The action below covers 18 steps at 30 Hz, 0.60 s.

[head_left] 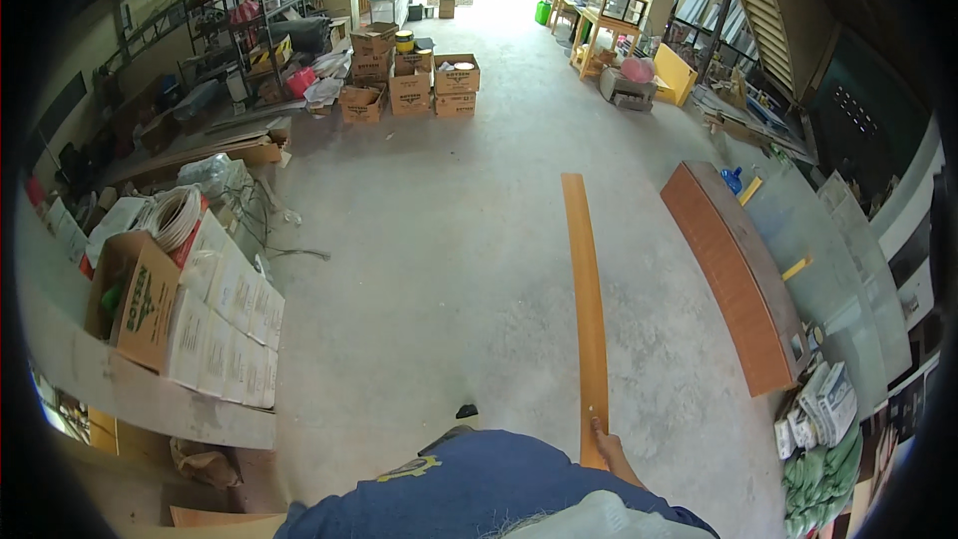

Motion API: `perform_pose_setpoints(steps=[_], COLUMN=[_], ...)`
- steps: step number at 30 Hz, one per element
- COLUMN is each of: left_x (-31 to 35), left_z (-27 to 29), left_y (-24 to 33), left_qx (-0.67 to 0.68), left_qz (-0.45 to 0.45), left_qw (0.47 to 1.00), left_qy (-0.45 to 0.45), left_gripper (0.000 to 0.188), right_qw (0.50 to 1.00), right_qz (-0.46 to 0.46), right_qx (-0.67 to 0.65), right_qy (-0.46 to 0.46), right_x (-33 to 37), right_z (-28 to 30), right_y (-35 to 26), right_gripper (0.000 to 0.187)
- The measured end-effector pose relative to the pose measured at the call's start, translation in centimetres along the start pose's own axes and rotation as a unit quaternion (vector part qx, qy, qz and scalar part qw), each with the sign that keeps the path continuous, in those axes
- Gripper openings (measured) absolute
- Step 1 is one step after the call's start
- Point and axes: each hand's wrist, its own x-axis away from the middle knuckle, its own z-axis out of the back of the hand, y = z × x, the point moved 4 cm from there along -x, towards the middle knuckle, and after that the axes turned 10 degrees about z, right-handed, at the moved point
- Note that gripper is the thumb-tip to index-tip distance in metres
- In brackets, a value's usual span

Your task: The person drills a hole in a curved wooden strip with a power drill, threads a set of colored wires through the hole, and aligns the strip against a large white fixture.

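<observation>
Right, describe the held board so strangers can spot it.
On the grey floor, find the big reddish block at right. To its left is the long tan board, near end in the right hand. It is narrower and paler than the block.

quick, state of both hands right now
Left hand: not in view, cannot be told.
Right hand: closed, holding the long wooden board near its lower end.

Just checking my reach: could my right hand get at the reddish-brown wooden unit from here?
Probably not: your right hand holds the wooden board, and floor lies between it and the unit.
</observation>
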Motion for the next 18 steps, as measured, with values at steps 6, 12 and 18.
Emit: perform_pose_setpoints(steps=[6, 12, 18], left_x=[-6.5, 8.1, 2.5], left_z=[27.6, 49.9, 59.4], left_y=[35.7, 70.8, 85.9], left_qx=[0.098, -0.069, -0.238], left_qz=[-0.299, -0.634, -0.625], left_qw=[0.916, 0.668, 0.675], left_qy=[0.248, 0.384, 0.311], left_gripper=[0.044, 0.075, 0.087], right_qw=[0.994, 0.985, 0.966], right_qz=[0.081, 0.161, 0.248], right_qx=[0.078, 0.061, 0.063], right_qy=[0.005, -0.004, -0.031], right_x=[-12.4, -23.3, -41.7], right_z=[2.8, 4.8, 3.8], right_y=[-16.0, -39.6, -61.0], right_gripper=[0.124, 0.115, 0.105])
